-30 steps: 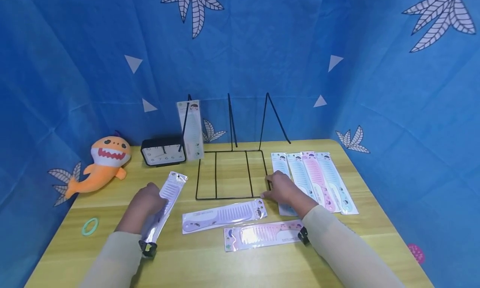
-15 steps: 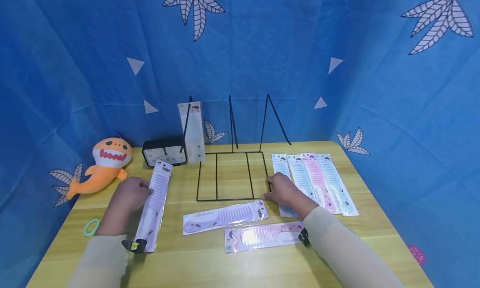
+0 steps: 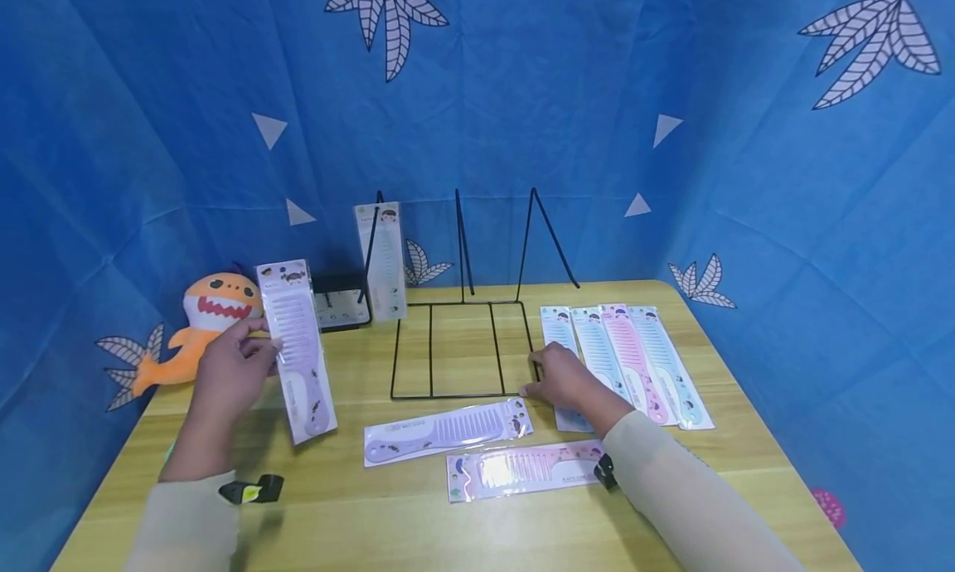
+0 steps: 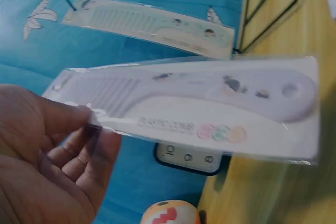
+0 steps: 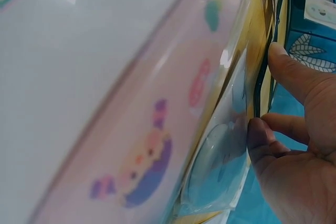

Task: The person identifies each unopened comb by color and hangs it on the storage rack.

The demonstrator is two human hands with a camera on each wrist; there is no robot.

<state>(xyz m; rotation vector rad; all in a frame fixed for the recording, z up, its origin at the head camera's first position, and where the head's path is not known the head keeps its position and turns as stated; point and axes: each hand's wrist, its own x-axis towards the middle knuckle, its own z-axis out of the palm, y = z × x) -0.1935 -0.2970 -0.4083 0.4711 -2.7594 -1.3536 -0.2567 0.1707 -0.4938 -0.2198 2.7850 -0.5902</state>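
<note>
My left hand (image 3: 235, 369) pinches the edge of a packaged purple comb (image 3: 304, 356), lifted and tilted nearly upright at the left. In the left wrist view the thumb lies over the near end of this comb pack (image 4: 210, 103). My right hand (image 3: 561, 377) grips the right front corner of a black wire rack (image 3: 430, 348); thumb and fingers meet around the wire in the right wrist view. A packaged pale blue comb (image 3: 388, 265) hangs from the rack's left hook. Another purple comb pack (image 3: 448, 431) and a pinkish one (image 3: 522, 470) lie in front of the rack.
Right of the rack lie several comb packs in a row, blue ones and a pink comb pack (image 3: 629, 348). A black clock (image 3: 343, 307), partly hidden by the lifted comb, and an orange shark plush (image 3: 212, 332) stand at the left. Blue cloth surrounds the table.
My left hand has raised the purple comb from the table, moved it left and turned it more upright, now in front of the clock. The right hand has stayed on the rack.
</note>
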